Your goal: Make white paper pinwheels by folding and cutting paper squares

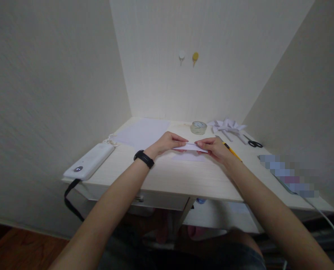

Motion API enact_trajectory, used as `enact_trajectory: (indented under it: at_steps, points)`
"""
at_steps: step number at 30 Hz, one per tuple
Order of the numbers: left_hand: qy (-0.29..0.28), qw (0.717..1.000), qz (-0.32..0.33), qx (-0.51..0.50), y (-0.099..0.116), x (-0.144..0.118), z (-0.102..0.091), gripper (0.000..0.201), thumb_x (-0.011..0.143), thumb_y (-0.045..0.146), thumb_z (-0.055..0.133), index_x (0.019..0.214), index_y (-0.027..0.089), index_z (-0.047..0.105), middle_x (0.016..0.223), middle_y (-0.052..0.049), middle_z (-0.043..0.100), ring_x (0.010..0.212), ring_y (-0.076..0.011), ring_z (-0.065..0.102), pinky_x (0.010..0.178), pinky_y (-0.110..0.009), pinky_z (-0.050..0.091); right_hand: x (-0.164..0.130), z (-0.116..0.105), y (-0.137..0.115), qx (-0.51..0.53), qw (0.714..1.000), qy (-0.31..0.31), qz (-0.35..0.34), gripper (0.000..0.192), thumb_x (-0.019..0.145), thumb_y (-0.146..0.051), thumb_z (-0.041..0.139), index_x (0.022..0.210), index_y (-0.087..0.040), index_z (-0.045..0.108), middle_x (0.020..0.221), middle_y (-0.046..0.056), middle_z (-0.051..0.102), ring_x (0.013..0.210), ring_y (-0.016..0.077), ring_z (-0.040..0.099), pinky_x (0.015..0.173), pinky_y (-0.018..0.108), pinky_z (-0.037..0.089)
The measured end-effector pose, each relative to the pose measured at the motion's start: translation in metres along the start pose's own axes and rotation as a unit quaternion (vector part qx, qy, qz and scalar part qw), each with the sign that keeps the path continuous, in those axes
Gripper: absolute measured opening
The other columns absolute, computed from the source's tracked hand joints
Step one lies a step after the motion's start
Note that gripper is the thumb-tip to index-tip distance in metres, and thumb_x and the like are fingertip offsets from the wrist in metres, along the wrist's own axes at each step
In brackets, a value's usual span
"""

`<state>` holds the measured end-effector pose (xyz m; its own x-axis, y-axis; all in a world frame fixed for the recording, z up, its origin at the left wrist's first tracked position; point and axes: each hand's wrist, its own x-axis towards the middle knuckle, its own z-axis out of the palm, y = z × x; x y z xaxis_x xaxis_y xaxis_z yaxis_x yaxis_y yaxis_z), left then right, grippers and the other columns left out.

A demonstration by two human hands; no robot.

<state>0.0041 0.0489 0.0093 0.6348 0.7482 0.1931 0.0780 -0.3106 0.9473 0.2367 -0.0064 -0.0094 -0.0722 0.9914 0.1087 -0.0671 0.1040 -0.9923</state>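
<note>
Item held: a small folded piece of white paper (190, 147), raised slightly above the desk, near the middle of the surface. The left hand (167, 144) pinches its left end between thumb and fingertips; the right hand (214, 148) pinches its right end the same way. Both grips are closed on the paper, fingertips nearly meeting across it.

Directly beneath: a second small white paper slip (188, 158) lying flat on the pale wood-grain desk (184, 176).

On the left wrist: a black wristband (143, 158).

Far left of the hands: a large flat white sheet (143, 133). Near left corner: a white oblong power bank (89, 161) with a black strap hanging over the edge.

Far centre: a clear roll of adhesive tape (198, 127). Far right: a white folded-paper pinwheel (227, 125), black-handled scissors (253, 142), and a yellow pencil (232, 151) partly hidden behind the right hand.

Handling note, as judgement: a clean fold would call for matching the edges squarely before pressing, keeping both pinches even so the piece does not skew, then running a fingertip along the crease against the desk.
</note>
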Motion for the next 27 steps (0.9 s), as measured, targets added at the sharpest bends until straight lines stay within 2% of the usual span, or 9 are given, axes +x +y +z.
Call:
enact_trajectory:
  at_steps: [4,9,12,16,21,27]
  points:
    - [0.011,1.0,-0.004,0.012,-0.004,0.002,-0.001,0.031,0.069,0.025,0.082,0.097,0.013,0.077,0.097,-0.011,0.076,0.078,-0.0156,0.068,0.08,-0.03,0.054,0.001,0.004,0.001,-0.022,0.999,0.03,-0.01,0.04,0.048,-0.036,0.093,0.081,-0.017,0.08,0.079,0.006,0.075,0.061,0.0139,0.065,0.062,0.03,0.059]
    - [0.008,0.996,-0.036,-0.083,-0.007,0.003,0.005,0.04,0.065,0.029,0.086,0.098,0.01,0.076,0.096,-0.012,0.075,0.075,-0.0158,0.069,0.076,-0.031,0.058,0.002,0.004,0.003,-0.043,0.998,0.051,-0.024,0.039,0.048,-0.035,0.093,0.079,-0.015,0.08,0.079,0.008,0.076,0.06,0.0148,0.066,0.065,0.033,0.06]
    - [-0.01,0.993,-0.054,-0.107,-0.009,0.003,0.008,0.044,0.064,0.034,0.087,0.097,0.008,0.076,0.093,-0.012,0.074,0.071,-0.0157,0.07,0.074,-0.032,0.059,0.002,0.003,0.004,-0.041,0.997,0.051,-0.03,0.04,0.047,-0.035,0.093,0.079,-0.015,0.079,0.08,0.008,0.076,0.062,0.0157,0.066,0.067,0.035,0.06]
    - [-0.006,0.993,-0.047,-0.112,-0.009,0.003,0.009,0.042,0.064,0.035,0.087,0.091,0.006,0.076,0.089,-0.01,0.074,0.071,-0.0148,0.069,0.077,-0.033,0.059,0.0,0.006,0.003,-0.029,0.998,0.041,-0.029,0.039,0.047,-0.033,0.093,0.079,-0.015,0.079,0.081,0.008,0.075,0.065,0.0151,0.065,0.066,0.032,0.059]
    - [-0.012,0.991,-0.034,-0.126,-0.007,0.001,0.01,0.039,0.065,0.034,0.086,0.09,0.006,0.076,0.091,-0.01,0.073,0.077,-0.0155,0.068,0.083,-0.035,0.058,-0.002,0.011,0.003,-0.012,1.0,-0.006,-0.005,0.038,0.057,-0.037,0.089,0.087,-0.016,0.078,0.084,0.007,0.074,0.062,0.012,0.062,0.061,0.026,0.055]
    - [-0.011,0.992,-0.036,-0.122,-0.009,0.002,0.009,0.039,0.063,0.031,0.087,0.093,0.008,0.076,0.094,-0.012,0.075,0.075,-0.0162,0.071,0.079,-0.032,0.059,-0.001,0.007,0.005,0.005,0.999,-0.034,0.012,0.038,0.058,-0.034,0.089,0.088,-0.013,0.079,0.078,0.008,0.074,0.055,0.0096,0.06,0.054,0.022,0.052]
